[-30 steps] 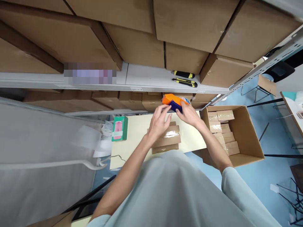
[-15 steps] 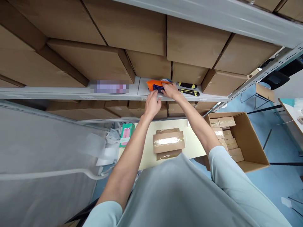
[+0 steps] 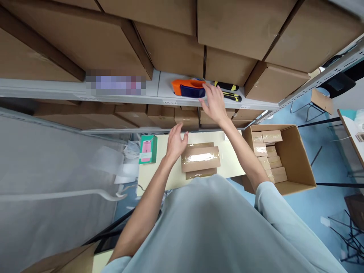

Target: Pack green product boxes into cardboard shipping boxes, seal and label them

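An orange and dark-blue tape dispenser (image 3: 187, 88) lies on the grey metal shelf (image 3: 159, 86). My right hand (image 3: 215, 101) is at its right end, fingers spread and not wrapped around it; whether a fingertip touches it I cannot tell. Just right of the fingers lie black-and-yellow utility knives (image 3: 226, 86), partly hidden by the hand. My left hand (image 3: 175, 143) hangs lower, open and holding nothing, over the left side of the stacked small cardboard boxes (image 3: 200, 158). Shiny clear tape runs across the top box.
Large cardboard boxes (image 3: 173, 49) fill the shelf behind the tools, with more on the level below. A green box with a pink panel (image 3: 148, 149) stands on the cream table (image 3: 162, 146). To the right, an open carton (image 3: 298, 159) holds several small taped boxes.
My left hand has come down and away from the tape dispenser, its fingers now apart. My right hand has loosened and drawn back to the dispenser's right end. The camera view has shifted.
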`<state>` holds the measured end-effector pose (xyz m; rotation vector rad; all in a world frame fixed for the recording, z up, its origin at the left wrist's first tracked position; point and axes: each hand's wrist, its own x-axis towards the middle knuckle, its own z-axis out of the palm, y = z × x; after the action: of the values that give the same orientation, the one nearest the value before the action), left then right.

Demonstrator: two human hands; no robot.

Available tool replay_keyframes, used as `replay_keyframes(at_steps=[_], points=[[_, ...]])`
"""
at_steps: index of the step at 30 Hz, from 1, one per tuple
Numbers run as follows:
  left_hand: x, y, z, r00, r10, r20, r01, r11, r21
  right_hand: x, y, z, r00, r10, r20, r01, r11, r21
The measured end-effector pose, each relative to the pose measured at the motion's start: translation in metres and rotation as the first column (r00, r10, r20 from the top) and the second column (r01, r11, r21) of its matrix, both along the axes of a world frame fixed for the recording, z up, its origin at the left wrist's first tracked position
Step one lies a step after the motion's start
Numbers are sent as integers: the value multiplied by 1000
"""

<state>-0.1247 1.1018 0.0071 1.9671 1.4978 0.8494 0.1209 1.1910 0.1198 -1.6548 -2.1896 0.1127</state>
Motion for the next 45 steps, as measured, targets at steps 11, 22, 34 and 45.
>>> replay_keyframes(at_steps=[11,22,34,45], points=[[-6,-150,-76,992,-85,-97,71,988,-140,29,-268,-158,812,-356,-463,163,899,-406],[53,-162,-88,831,-507,-230,462,858,-226,-8,-284,-213,677,-525,-515,183,798,-574],[50,-164,-103,793,-548,-266,502,835,-226,-13,-275,-232,538,-636,-553,198,733,-651],[-1,-146,-112,990,-67,-123,41,979,-200,-4,-272,-243,520,-654,-550,183,714,-676]])
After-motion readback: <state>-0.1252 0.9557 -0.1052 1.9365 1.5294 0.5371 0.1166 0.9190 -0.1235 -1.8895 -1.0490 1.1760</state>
